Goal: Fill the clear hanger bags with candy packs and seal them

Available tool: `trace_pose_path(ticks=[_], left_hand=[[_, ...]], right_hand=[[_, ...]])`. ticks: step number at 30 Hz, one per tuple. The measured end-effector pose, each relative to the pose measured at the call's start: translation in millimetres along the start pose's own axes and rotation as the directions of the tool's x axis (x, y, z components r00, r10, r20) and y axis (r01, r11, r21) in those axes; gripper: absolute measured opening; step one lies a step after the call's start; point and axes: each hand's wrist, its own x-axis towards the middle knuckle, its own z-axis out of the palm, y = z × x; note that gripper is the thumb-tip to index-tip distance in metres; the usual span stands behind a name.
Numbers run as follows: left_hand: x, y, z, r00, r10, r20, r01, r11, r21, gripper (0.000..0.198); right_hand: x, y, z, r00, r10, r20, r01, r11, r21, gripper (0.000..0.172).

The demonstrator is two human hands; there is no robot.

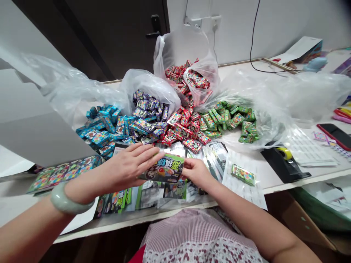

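Left hand (pixel 128 167) spread on a printed packet (pixel 161 170), right hand (pixel 195 172) pinching its edge; beyond, a plastic bag (pixel 171 47) spills red packets (pixel 183 126).

A pale green jade bangle (pixel 71 198) circles the person's bare left forearm (pixel 33 228). They wear a finely striped red-and-white garment (pixel 197 228), with a dark red floral band (pixel 197 254) on white below the stripes.

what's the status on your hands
Left hand and right hand on a printed packet. Flat packets beneath. Small packet piles just ahead.
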Motion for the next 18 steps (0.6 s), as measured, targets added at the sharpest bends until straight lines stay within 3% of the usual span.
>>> trace_pose_path(ticks=[2,5,7,9,12,15,18], left_hand=[[-14.0,-11.7,2.1,0.998,-0.059,-0.021,0.061,0.996,0.068,0.075],[-48.2,-32.0,3.0,0.958,-0.264,-0.108,0.277,0.952,0.128,0.064],[-67.5,-37.2,3.1,0.895,-0.413,-0.170,0.422,0.906,0.019,0.068],[-75.4,-32.6,5.1,0.820,-0.538,-0.195,0.506,0.841,-0.192,0.074],[-68.6,-15.3,15.6,0.741,-0.658,-0.136,0.536,0.701,-0.471,0.077],[-58.4,-0.3,35.8,0.708,-0.700,-0.089,0.521,0.604,-0.604,0.079],[-58.0,8.5,59.0,0.689,-0.717,-0.106,0.498,0.574,-0.650,0.075]], right_hand=[[-4.6,3.1,-14.0,0.996,0.000,-0.089,-0.001,1.000,-0.013,0.028],[-8.9,8.9,-46.3,0.978,0.034,-0.207,-0.047,0.997,-0.061,0.034],[-5.9,12.1,-65.3,0.979,0.016,-0.204,-0.056,0.979,-0.194,0.035],[2.4,14.1,-75.4,0.987,-0.052,-0.154,-0.018,0.908,-0.419,0.035],[16.7,16.5,-74.3,0.989,-0.127,-0.082,0.043,0.755,-0.654,0.029],[21.3,17.8,-67.8,0.993,-0.115,-0.029,0.059,0.693,-0.718,0.021],[21.8,7.8,-77.4,0.991,-0.134,-0.030,0.062,0.630,-0.774,0.024]])
